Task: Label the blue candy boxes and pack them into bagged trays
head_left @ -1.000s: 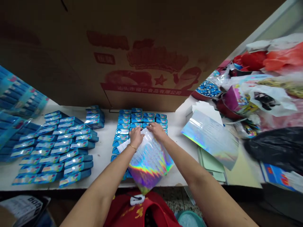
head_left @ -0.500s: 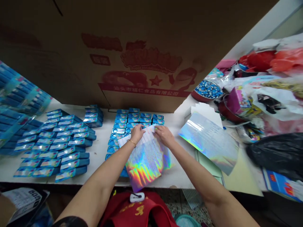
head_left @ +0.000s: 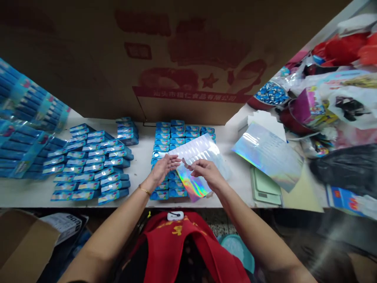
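My left hand (head_left: 165,169) hovers over the blue boxes (head_left: 161,148), its fingers stretched out and apart, with nothing visible in them. Close beside it, my right hand (head_left: 206,172) has its fingers drawn together in a pinch. Whatever they may hold is too small to make out. Beneath both hands a shiny holographic sheet (head_left: 203,147) with rows of pale strips lies slanted across the boxes. The boxes stand in tight rows, and the sheet and hands hide part of them.
A large cardboard carton (head_left: 188,106) rises behind the rows. More blue boxes (head_left: 94,157) stand in stacks at left. To the right lie another holographic sheet (head_left: 268,153), a pale green scale (head_left: 266,186), a bowl of small blue pieces (head_left: 271,94) and a black bag (head_left: 347,177).
Both hands have let go of the sheet's top edge and come nearer the body. The sheet now lies flat on the boxes. The view has shifted.
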`<state>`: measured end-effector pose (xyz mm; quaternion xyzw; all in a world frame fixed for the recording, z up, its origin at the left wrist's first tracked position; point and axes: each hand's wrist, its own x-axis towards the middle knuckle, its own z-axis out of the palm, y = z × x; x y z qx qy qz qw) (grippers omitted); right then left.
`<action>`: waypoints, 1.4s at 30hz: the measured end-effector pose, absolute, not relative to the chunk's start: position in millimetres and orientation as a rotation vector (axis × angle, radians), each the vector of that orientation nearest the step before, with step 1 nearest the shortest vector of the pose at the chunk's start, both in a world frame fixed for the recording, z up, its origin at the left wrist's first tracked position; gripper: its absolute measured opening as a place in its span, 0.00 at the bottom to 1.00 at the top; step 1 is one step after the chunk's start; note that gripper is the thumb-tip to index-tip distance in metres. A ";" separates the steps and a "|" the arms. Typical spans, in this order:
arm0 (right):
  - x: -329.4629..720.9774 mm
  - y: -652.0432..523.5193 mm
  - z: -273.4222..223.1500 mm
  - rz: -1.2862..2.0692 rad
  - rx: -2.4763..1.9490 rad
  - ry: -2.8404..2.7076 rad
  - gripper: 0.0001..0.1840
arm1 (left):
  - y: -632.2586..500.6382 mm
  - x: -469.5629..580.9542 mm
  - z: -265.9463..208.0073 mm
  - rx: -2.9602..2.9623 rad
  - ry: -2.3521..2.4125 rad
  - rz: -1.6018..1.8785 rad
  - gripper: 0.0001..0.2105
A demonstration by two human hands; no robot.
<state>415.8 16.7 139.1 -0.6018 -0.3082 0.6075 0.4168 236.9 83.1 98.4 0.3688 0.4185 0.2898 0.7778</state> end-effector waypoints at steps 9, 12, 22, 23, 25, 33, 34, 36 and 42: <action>318.8 -23.6 106.0 1.788 -1.420 -0.470 0.16 | 28.2 138.3 84.8 0.776 1.142 0.718 0.23; 292.1 -35.2 91.1 1.767 -1.474 -0.418 0.16 | 9.7 114.8 74.7 0.720 1.220 0.713 0.21; 257.0 -58.6 64.7 1.554 -1.717 -0.648 0.14 | -26.7 93.2 51.1 0.573 1.325 0.817 0.19; 256.7 -57.4 61.3 1.515 -1.732 -0.694 0.14 | -27.2 94.4 48.8 0.565 1.336 0.828 0.19; 257.4 -51.9 53.2 1.443 -1.768 -0.781 0.13 | -25.1 97.7 45.0 0.564 1.352 0.844 0.19; 269.0 -23.4 35.1 1.160 -2.003 -1.107 0.13 | -3.3 114.9 28.9 0.558 1.386 0.912 0.24; 270.0 -21.9 34.5 1.142 -2.021 -1.131 0.13 | -2.2 116.2 26.1 0.548 1.390 0.913 0.24; 271.3 -19.6 33.3 1.119 -2.050 -1.176 0.13 | -0.8 118.0 21.4 0.529 1.397 0.915 0.25; 269.5 -11.5 35.6 0.971 -2.224 -1.449 0.11 | 0.9 124.3 15.2 0.512 1.422 0.905 0.24</action>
